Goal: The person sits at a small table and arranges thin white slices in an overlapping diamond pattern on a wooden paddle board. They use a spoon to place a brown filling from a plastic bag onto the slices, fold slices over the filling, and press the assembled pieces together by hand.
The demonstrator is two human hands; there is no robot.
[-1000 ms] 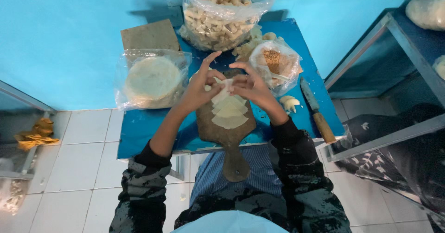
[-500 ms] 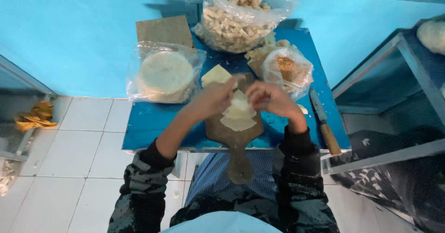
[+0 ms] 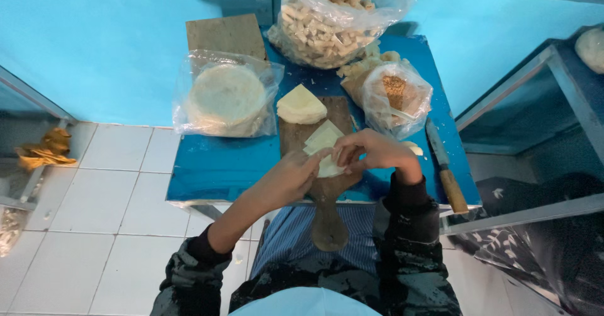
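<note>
Head view: my left hand [image 3: 292, 176] and right hand [image 3: 368, 152] both pinched a pale wrapper sheet [image 3: 322, 141] over the wooden board [image 3: 314, 137], keeping it flat for handling; folded wrappers [image 3: 301, 105] lay beside, knife [image 3: 445, 168] right.

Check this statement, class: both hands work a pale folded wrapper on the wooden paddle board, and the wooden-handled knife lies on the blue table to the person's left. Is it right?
Not quite. The head view shows the wooden-handled knife on the blue table to the person's right, not left. Both hands, left and right, do work the pale folded wrapper on the wooden paddle board.
</note>
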